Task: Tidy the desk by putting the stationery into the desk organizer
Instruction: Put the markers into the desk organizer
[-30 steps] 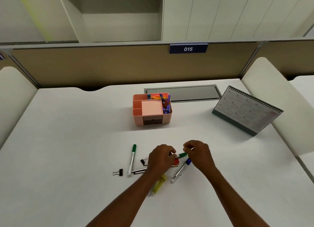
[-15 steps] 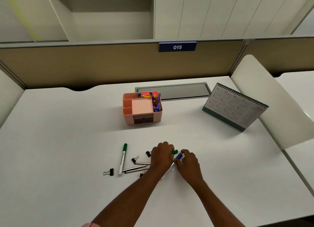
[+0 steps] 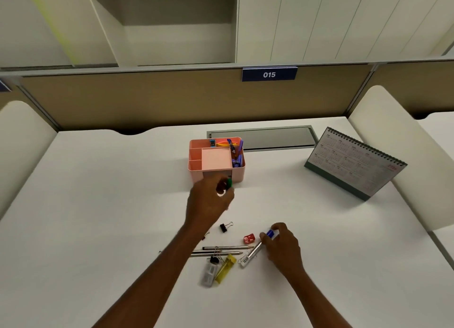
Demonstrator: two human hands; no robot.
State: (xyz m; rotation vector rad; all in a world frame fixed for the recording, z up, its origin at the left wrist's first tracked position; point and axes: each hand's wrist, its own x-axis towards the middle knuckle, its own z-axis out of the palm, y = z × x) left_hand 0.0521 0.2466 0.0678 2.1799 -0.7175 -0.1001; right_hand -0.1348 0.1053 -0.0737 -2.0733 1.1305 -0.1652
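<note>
A pink desk organizer [image 3: 196, 159] stands at the middle back of the white desk, with purple pens and small items in its right and rear compartments. My left hand [image 3: 208, 199] hovers just in front of it, closed around a green-capped marker [image 3: 229, 184]. My right hand [image 3: 282, 244] rests on the desk, fingers pinching the blue cap end of a blue-capped marker [image 3: 254, 251] that lies flat. Near it lie a red sharpener [image 3: 249, 238], two pencils [image 3: 226, 248], a black binder clip [image 3: 224, 227], a yellow lead case [image 3: 224, 268] and a clear case [image 3: 209, 273].
A desk calendar [image 3: 353, 163] stands at the right back. A grey cable hatch [image 3: 275, 138] lies flush behind the organizer. A tan partition with a "015" sign [image 3: 269, 74] closes the far edge. White side panels flank the desk.
My left hand has lifted the green-capped marker away from the pile and carried it forward to the organizer. My right hand has stayed low and closed on the blue-capped marker.
</note>
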